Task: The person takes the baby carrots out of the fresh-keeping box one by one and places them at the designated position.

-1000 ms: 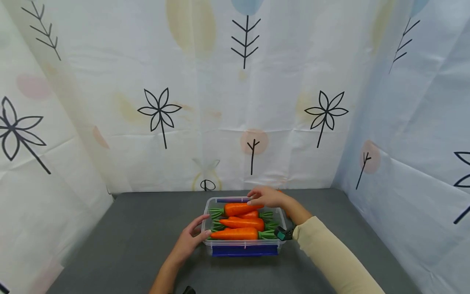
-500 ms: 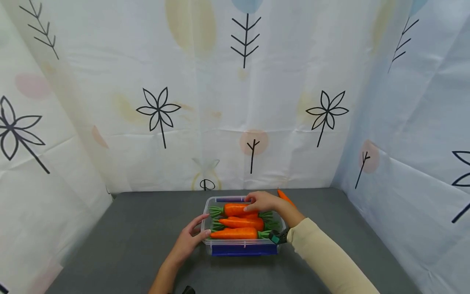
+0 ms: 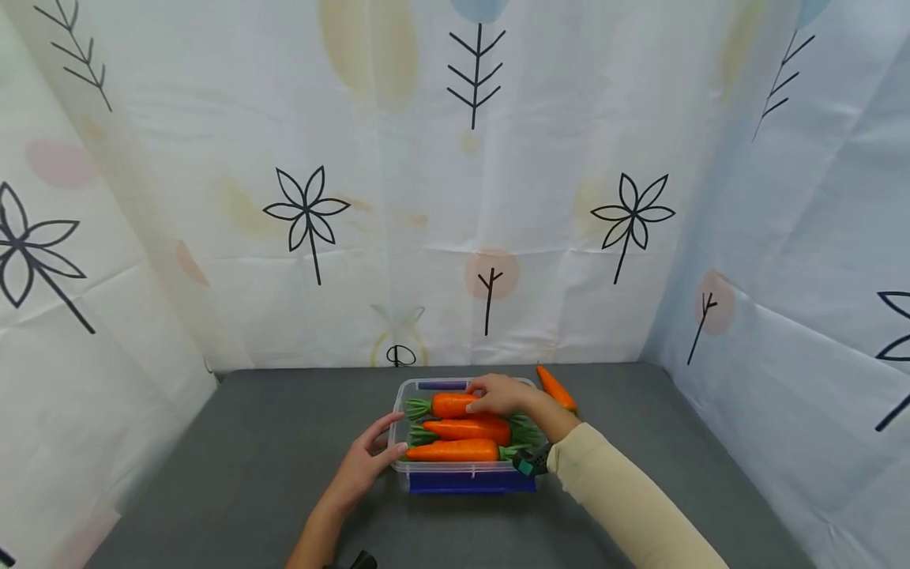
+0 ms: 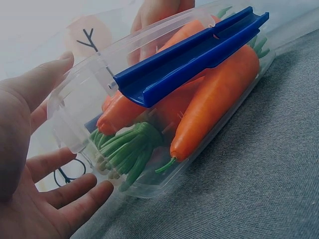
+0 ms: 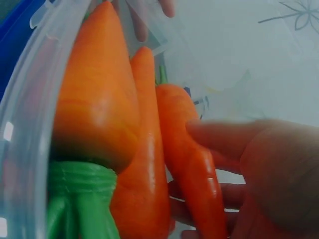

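A clear plastic box [image 3: 469, 468] with blue latches holds several orange carrots with green tops. My right hand [image 3: 498, 393] reaches into its back part and grips the rearmost carrot [image 3: 449, 405]. In the right wrist view the thumb presses on that carrot [image 5: 187, 144] and the fingers curl behind it. Two more carrots lie in front: a middle carrot [image 3: 469, 431] and a front carrot [image 3: 455, 451]. At the box's left side, my left hand [image 3: 366, 454] rests its thumb and fingertips against the outer wall, fingers [image 4: 75, 191] spread and fairly straight.
A single carrot [image 3: 556, 389] lies on the dark grey table [image 3: 284, 442] behind and right of the box, partly hidden by the right arm. A patterned white cloth [image 3: 398, 158] hangs around the back and both sides of the table.
My right hand has slid left and slightly toward me over the rearmost carrot. The loose carrot behind the arm has come into view. My left hand stays at the box wall.
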The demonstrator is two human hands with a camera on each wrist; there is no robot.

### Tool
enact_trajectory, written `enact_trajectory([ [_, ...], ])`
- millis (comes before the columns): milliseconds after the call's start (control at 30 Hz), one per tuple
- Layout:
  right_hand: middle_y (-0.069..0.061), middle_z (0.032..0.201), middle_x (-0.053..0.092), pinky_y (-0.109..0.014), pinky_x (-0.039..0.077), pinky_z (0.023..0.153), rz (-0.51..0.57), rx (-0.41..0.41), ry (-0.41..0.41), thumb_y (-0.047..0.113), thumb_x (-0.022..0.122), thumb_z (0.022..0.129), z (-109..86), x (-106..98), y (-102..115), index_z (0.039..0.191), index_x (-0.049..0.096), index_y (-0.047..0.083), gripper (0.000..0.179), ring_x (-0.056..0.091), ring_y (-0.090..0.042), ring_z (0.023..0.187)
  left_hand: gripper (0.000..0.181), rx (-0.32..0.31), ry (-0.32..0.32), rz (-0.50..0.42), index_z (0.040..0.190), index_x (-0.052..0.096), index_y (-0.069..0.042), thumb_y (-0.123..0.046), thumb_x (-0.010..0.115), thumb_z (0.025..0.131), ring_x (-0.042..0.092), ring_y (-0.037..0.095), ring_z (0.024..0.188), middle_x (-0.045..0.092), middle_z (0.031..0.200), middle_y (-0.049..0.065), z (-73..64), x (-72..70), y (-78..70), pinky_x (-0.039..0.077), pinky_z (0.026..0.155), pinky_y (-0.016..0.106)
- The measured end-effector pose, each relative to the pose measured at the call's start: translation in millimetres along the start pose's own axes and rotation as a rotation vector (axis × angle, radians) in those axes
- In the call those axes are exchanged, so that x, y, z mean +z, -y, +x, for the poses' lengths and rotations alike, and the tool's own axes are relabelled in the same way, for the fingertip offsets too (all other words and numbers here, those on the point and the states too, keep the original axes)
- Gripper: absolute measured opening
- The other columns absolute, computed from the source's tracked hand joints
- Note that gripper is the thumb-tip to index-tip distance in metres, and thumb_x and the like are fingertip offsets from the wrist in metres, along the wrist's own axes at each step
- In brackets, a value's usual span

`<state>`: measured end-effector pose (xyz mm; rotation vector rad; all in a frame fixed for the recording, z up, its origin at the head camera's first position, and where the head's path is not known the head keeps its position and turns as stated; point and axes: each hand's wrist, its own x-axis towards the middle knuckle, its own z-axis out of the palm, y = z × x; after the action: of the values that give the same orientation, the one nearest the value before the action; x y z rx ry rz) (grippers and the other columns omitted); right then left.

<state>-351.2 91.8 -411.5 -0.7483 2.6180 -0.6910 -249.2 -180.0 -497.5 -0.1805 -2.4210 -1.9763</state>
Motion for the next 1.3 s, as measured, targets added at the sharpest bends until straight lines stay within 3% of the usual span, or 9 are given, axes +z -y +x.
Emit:
enact_trajectory([
  [133,-0.01,0.122,0.062,-0.044,0.047,0.092,-0.023,-0.02,-0.031,0.017,0.064,0.095,-1.2,-0.4,2.3,0.123,0.064,0.009,0.029,0.057,-0.028,0.111,0.049,0.007,-0.001,0.002,0.138,0.054,-0.02,-0.022,0.068,0.092,0.051,0.039,0.122,0.043,0.146,0.016,0.6,-0.3,0.2,0.046,0.094,0.052],
  [500,-0.009,0.124,0.062,-0.046,0.045,0.095,-0.08,-0.039,-0.1,0.015,0.066,0.094,-17.2,-9.0,5.7,0.126,0.063,0.01,0.033,0.056,-0.03,0.116,0.049,-0.011,-0.001,0.008,0.139,0.054,-0.022,-0.024,0.068,0.092,0.052,0.036,0.12,0.044,0.145,0.017,-1.4,-0.7,-0.9,0.044,0.094,0.054],
  [733,-0.007,0.118,0.064,-0.044,0.049,0.086,-0.084,-0.089,-0.163,0.017,0.067,0.093,-31.6,-18.4,0.2,0.125,0.064,0.013,0.031,0.059,-0.028,0.106,0.049,-0.005,-0.007,0.009,0.138,0.054,-0.022,-0.024,0.069,0.092,0.053,0.036,0.12,0.044,0.146,0.016,0.6,-0.7,0.9,0.045,0.095,0.053],
  [1033,-0.006,0.111,0.065,-0.038,0.05,0.076,-0.066,-0.132,-0.299,0.018,0.068,0.093,-54.3,-26.8,-11.5,0.126,0.063,0.011,0.033,0.06,-0.021,0.091,0.048,0.0,0.003,-0.01,0.139,0.054,-0.02,-0.022,0.068,0.092,0.052,0.037,0.121,0.042,0.146,0.017,1.4,0.0,4.2,0.046,0.094,0.052],
  [1300,-0.011,0.119,0.064,-0.041,0.049,0.08,0.012,-0.116,-0.448,0.018,0.069,0.092,-71.4,-29.9,-27.9,0.129,0.062,0.009,0.038,0.06,-0.021,0.091,0.05,-0.008,0.005,-0.007,0.14,0.053,-0.02,-0.023,0.068,0.092,0.053,0.035,0.12,0.042,0.147,0.016,1.6,0.3,1.2,0.044,0.095,0.054],
])
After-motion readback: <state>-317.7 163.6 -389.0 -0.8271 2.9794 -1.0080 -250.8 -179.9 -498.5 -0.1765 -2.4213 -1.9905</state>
